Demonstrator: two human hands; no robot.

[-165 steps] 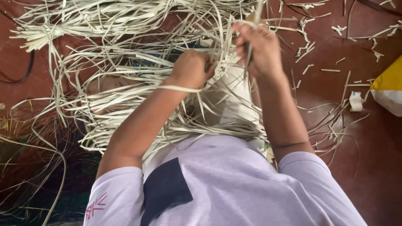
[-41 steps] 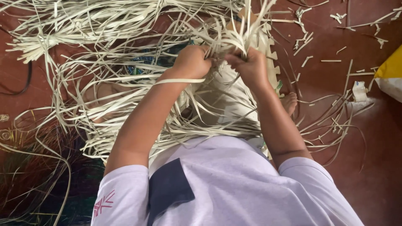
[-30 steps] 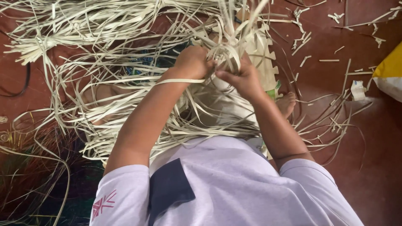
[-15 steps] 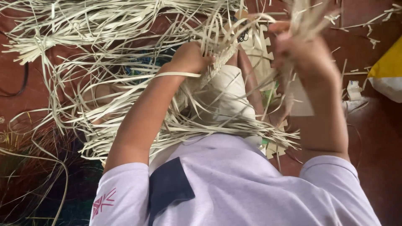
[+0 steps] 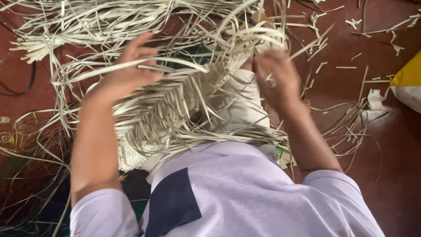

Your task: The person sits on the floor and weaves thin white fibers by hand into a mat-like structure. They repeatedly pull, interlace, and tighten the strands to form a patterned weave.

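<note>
A half-woven mat of pale palm-leaf strips (image 5: pixel 175 101) lies over my lap, with many loose strip ends (image 5: pixel 131 26) fanning out across the floor beyond it. My left hand (image 5: pixel 129 70) is raised over the left part of the weave, fingers spread among the loose strips. My right hand (image 5: pixel 276 77) is at the upper right edge of the weave, fingers curled around a few thin strips. My pale lilac shirt (image 5: pixel 245 193) fills the bottom of the view.
The floor is dark red (image 5: pixel 386 153), strewn with short strip offcuts (image 5: pixel 355 22). A yellow and white bag (image 5: pixel 408 85) lies at the right edge. A dark cable (image 5: pixel 26 83) runs at the left. Darker reddish fibres (image 5: pixel 26 175) pile at lower left.
My left hand has let go of the weave's top and moved left, opening its fingers. My right hand swung out to the right, then came back down to the weave's right edge.
</note>
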